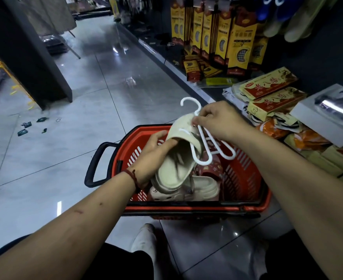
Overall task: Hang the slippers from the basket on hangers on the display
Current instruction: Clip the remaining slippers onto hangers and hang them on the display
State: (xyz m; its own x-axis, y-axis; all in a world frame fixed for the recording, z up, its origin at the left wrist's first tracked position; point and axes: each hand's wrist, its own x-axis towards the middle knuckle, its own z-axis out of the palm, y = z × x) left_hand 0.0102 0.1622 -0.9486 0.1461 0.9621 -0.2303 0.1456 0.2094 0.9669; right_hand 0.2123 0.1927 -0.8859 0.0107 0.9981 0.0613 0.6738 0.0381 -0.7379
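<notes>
A cream slipper [173,168] is held above the red basket [241,178], sole side toward me. My left hand [156,146] grips it by its strap end, thumb inside the opening. My right hand [219,120] pinches a white plastic hanger [205,146] near its neck, hook pointing up and away. One hanger loop lies across the slipper's strap. More pale slippers [198,188] lie in the basket under the held one.
The basket stands on a glossy tiled floor [65,158], its black handle [98,164] sticking out to the left. At the right runs a low shelf with yellow and red packets [267,91]. Slippers hang on the display [287,17] at upper right. Small litter lies at the left.
</notes>
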